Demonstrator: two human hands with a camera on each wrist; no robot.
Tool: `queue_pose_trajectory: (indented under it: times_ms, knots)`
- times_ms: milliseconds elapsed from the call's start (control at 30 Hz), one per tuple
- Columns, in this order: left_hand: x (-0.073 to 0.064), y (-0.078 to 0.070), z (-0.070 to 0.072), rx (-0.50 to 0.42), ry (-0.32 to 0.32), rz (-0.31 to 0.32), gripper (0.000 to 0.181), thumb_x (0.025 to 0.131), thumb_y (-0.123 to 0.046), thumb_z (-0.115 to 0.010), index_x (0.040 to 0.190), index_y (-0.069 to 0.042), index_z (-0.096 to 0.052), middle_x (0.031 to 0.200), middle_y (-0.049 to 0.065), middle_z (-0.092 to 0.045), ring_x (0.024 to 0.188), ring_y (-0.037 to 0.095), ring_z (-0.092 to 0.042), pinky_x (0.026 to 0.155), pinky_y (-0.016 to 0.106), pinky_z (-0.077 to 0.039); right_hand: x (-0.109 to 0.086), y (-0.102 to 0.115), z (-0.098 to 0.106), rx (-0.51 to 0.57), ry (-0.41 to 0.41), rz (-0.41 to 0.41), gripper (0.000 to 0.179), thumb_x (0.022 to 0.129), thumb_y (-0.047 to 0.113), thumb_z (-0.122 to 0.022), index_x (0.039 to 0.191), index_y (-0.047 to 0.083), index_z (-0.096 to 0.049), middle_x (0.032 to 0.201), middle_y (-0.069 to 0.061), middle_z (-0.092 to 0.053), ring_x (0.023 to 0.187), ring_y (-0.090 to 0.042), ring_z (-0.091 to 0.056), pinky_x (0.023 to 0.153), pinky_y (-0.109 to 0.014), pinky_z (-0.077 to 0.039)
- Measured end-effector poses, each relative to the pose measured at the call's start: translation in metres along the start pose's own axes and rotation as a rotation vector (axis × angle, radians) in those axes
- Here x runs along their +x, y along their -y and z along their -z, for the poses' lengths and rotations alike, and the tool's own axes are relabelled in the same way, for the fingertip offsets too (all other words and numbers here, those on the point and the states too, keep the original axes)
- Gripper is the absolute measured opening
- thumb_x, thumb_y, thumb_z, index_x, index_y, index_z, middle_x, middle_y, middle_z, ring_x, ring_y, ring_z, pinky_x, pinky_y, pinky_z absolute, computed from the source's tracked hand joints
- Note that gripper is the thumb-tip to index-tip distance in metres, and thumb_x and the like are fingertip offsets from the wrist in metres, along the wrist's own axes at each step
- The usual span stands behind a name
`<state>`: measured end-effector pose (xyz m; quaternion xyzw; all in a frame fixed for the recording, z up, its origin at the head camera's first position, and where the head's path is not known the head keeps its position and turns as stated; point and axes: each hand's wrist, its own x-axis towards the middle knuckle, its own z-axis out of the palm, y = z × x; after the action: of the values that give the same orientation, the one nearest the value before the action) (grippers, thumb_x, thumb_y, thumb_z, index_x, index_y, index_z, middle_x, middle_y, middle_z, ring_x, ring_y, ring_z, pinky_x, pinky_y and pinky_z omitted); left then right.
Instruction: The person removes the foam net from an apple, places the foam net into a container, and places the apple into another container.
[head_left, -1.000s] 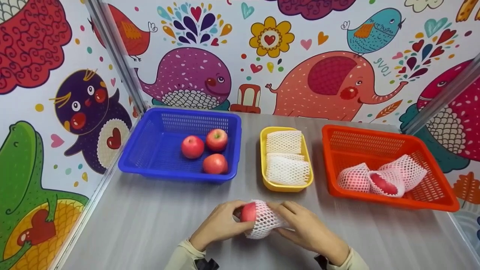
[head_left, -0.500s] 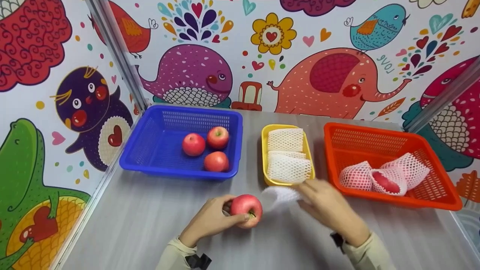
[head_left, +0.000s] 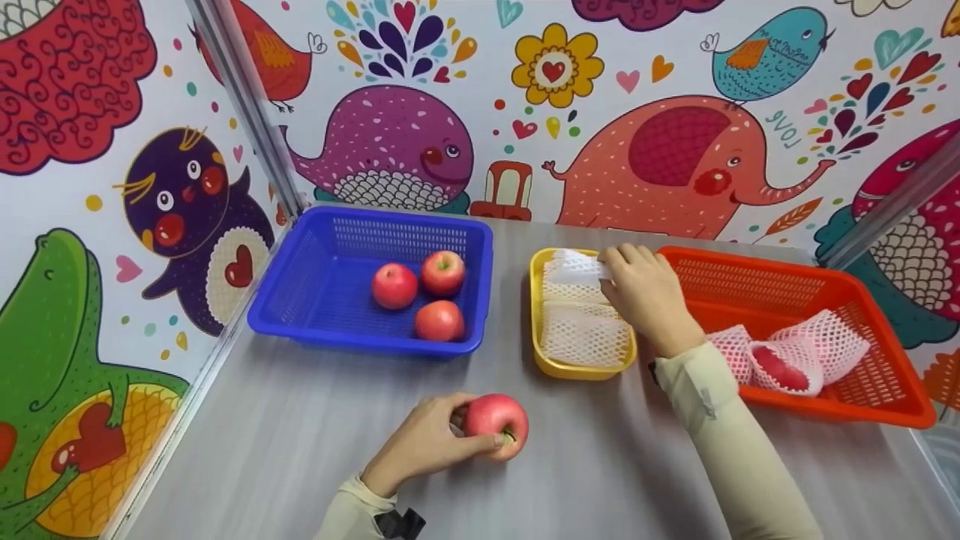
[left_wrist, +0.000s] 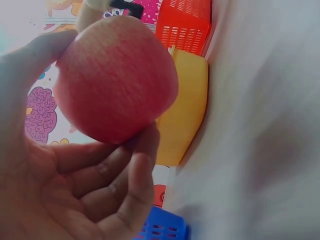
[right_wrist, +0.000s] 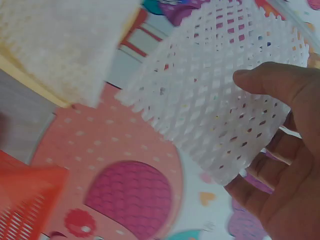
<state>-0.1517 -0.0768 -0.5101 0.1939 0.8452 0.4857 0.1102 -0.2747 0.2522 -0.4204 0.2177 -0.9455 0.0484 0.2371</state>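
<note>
A bare red apple [head_left: 496, 426] is held in my left hand [head_left: 431, 441] above the near part of the table, its stem end facing right and toward me. In the left wrist view, thumb and fingers wrap the apple [left_wrist: 117, 80] from one side. My right hand [head_left: 646, 294] is over the yellow basket [head_left: 585, 373] and pinches a white foam net sleeve [head_left: 576, 266]. The right wrist view shows that net sleeve [right_wrist: 200, 95] flat between the thumb and fingers. More net sleeves [head_left: 586, 334] lie in the yellow basket.
A blue basket [head_left: 300, 334] with three bare apples [head_left: 440, 321] stands at the left. At the right, an orange-red basket [head_left: 892, 409] holds apples in net sleeves [head_left: 787, 364]. Printed walls [head_left: 510, 105] close off the back and sides.
The net sleeve has come off the apple, which stays in my left hand. My right hand has carried the sleeve up and away to over the yellow basket.
</note>
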Motion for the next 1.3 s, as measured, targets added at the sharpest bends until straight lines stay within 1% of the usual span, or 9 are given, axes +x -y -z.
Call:
queue_pose_trajectory:
  times_ms: [133,233,333,467,600,733,833,1100,1300]
  knots:
    - [0.000,0.001,-0.001,0.006,0.003,-0.004,0.061,0.077,-0.057,-0.079,0.116,-0.011,-0.070,0.086,-0.013,-0.067,0.079,0.008,-0.063,0.068,0.027,-0.051,-0.003,-0.007,-0.028,-0.015,0.122,-0.064,0.027,0.084,0.008,-0.075,0.107,0.001,-0.064,0.102,-0.019,-0.063,0.092,-0.040,-0.059,0.074,-0.052,-0.047]
    - [0.000,0.002,-0.001,0.013,0.002,-0.003,0.061,0.077,-0.057,-0.079,0.116,-0.011,-0.070,0.086,-0.013,-0.066,0.079,0.008,-0.063,0.068,0.027,-0.051,-0.009,-0.010,-0.037,0.010,0.224,-0.085,0.031,0.085,0.011,-0.075,0.112,0.001,-0.064,0.106,-0.020,-0.062,0.096,-0.041,-0.059,0.076,-0.055,-0.048]
    - [0.000,0.001,0.001,0.022,0.001,-0.004,0.062,0.077,-0.057,-0.079,0.116,-0.011,-0.070,0.086,-0.012,-0.067,0.078,0.007,-0.063,0.068,0.027,-0.051,-0.011,-0.011,-0.033,0.043,0.322,-0.108,0.038,0.086,0.015,-0.075,0.118,0.001,-0.062,0.113,-0.022,-0.061,0.101,-0.042,-0.059,0.084,-0.058,-0.047]
    - [0.001,0.000,0.003,0.039,-0.007,-0.008,0.063,0.076,-0.057,-0.079,0.116,-0.009,-0.070,0.086,-0.012,-0.067,0.078,0.007,-0.063,0.069,0.028,-0.051,-0.009,-0.008,-0.012,0.077,0.407,-0.126,0.052,0.085,0.021,-0.075,0.129,0.000,-0.057,0.125,-0.024,-0.059,0.112,-0.044,-0.055,0.094,-0.063,-0.042]
    - [0.001,0.000,0.003,0.049,-0.012,-0.011,0.064,0.076,-0.058,-0.079,0.116,-0.009,-0.070,0.086,-0.011,-0.067,0.078,0.007,-0.063,0.069,0.028,-0.051,-0.016,-0.002,0.013,0.109,0.346,-0.097,0.055,0.085,0.021,-0.075,0.133,0.001,-0.056,0.126,-0.022,-0.059,0.116,-0.042,-0.054,0.098,-0.062,-0.040]
    - [0.000,0.000,0.004,0.043,-0.014,-0.011,0.064,0.076,-0.057,-0.080,0.117,-0.009,-0.070,0.086,-0.011,-0.067,0.078,0.007,-0.063,0.069,0.028,-0.051,-0.032,0.010,0.036,0.118,0.222,-0.059,0.047,0.084,0.018,-0.077,0.126,0.003,-0.060,0.115,-0.018,-0.063,0.106,-0.038,-0.057,0.094,-0.057,-0.044]
    - [0.000,0.000,0.004,0.036,-0.021,-0.014,0.064,0.076,-0.057,-0.080,0.117,-0.010,-0.070,0.087,-0.012,-0.067,0.079,0.007,-0.062,0.070,0.028,-0.051,-0.049,0.021,0.048,0.112,0.174,-0.033,0.043,0.083,0.017,-0.079,0.121,0.003,-0.062,0.109,-0.015,-0.065,0.101,-0.035,-0.058,0.093,-0.055,-0.045]
    - [0.000,0.001,0.004,0.026,-0.020,-0.022,0.062,0.076,-0.055,-0.080,0.118,-0.011,-0.070,0.088,-0.012,-0.067,0.079,0.007,-0.063,0.069,0.028,-0.052,-0.094,0.043,0.056,0.094,0.124,0.033,0.045,0.078,0.019,-0.084,0.116,0.005,-0.065,0.103,-0.009,-0.066,0.096,-0.030,-0.061,0.092,-0.052,-0.047]
    - [0.001,-0.002,0.012,0.052,-0.031,-0.016,0.066,0.076,-0.059,-0.079,0.119,-0.010,-0.069,0.090,-0.011,-0.067,0.080,0.008,-0.062,0.070,0.028,-0.051,-0.113,0.048,0.054,0.093,0.099,0.031,0.046,0.077,0.025,-0.086,0.114,0.008,-0.066,0.103,-0.006,-0.066,0.094,-0.029,-0.061,0.091,-0.053,-0.047]
